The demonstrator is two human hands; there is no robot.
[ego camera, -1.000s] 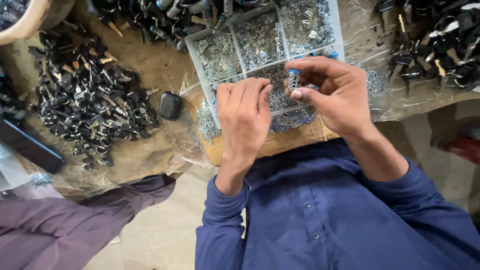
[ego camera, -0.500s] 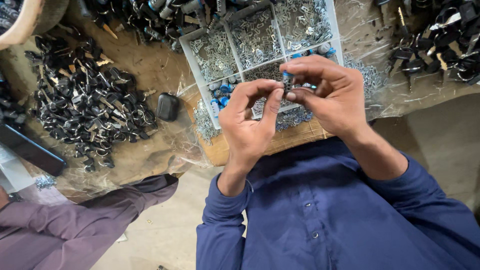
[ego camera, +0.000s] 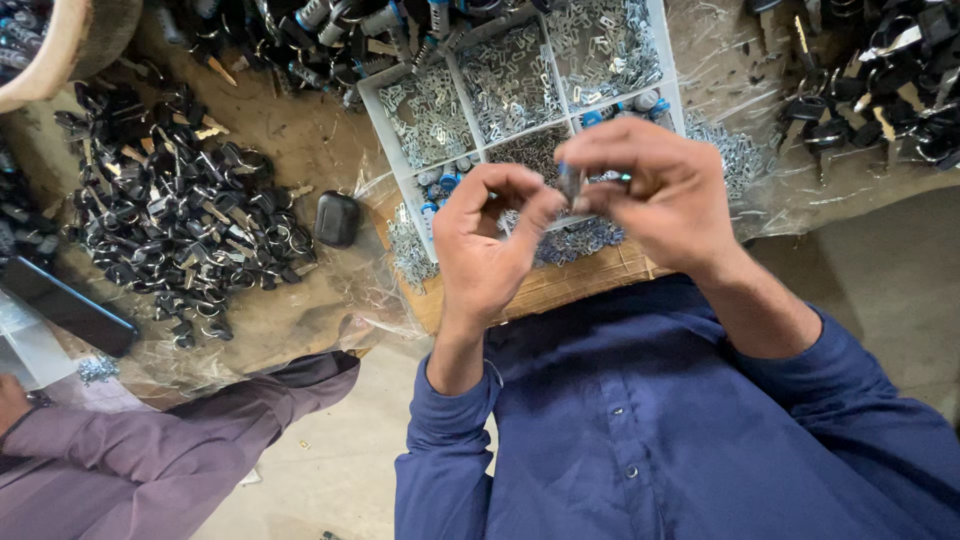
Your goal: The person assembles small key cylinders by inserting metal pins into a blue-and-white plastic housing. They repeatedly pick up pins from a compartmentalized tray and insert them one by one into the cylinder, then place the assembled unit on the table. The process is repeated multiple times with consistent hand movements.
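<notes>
Small metal part (ego camera: 572,183), dark and partly hidden, is pinched between the fingertips of the left hand (ego camera: 490,240) and the right hand (ego camera: 655,190), just above a white divided tray (ego camera: 668,60) filled with tiny silvery pieces. The tray is set on a brown board (ego camera: 560,285) over a dusty work surface covered with crinkled clear plastic sheet (ego camera: 770,200). A heap of black keys (ego camera: 170,220) is spread at one side, a small black case (ego camera: 337,219) beside it. A purple sleeve (ego camera: 180,440) of another person is seen over the pale concrete floor (ego camera: 330,470).
</notes>
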